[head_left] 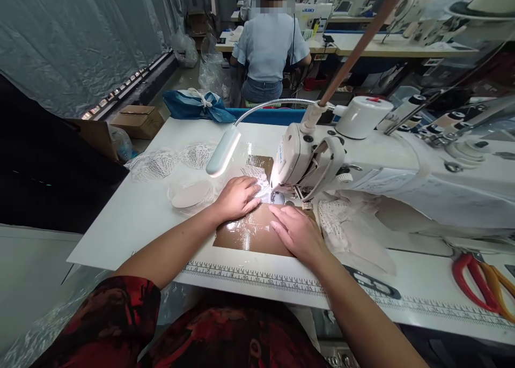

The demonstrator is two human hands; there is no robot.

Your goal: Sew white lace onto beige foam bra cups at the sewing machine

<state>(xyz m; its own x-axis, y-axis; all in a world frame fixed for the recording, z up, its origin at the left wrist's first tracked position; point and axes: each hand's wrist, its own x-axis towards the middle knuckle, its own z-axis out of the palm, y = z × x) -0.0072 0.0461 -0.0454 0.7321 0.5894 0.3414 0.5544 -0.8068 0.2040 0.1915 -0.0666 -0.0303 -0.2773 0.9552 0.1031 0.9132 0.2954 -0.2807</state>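
My left hand [237, 197] lies flat with fingers together on white lace fabric [257, 179] just left of the needle area of a white sewing machine [362, 159]. My right hand [296, 229] rests flat, fingers stretched toward the presser foot [277, 198], on the shiny brown plate [249, 234] in front of the machine. Neither hand grips anything; both press down. More white lace and a pale cup-shaped piece [189, 194] lie to the left. A gooseneck lamp [223, 151] shines over the work.
Red and orange scissors [478, 282] lie at the right table edge. A printed ruler [257, 277] runs along the front. Lace pieces [354, 234] sit under the machine arm. A person in a light blue shirt [267, 46] sits with their back to me. Cardboard box [139, 120] on the floor left.
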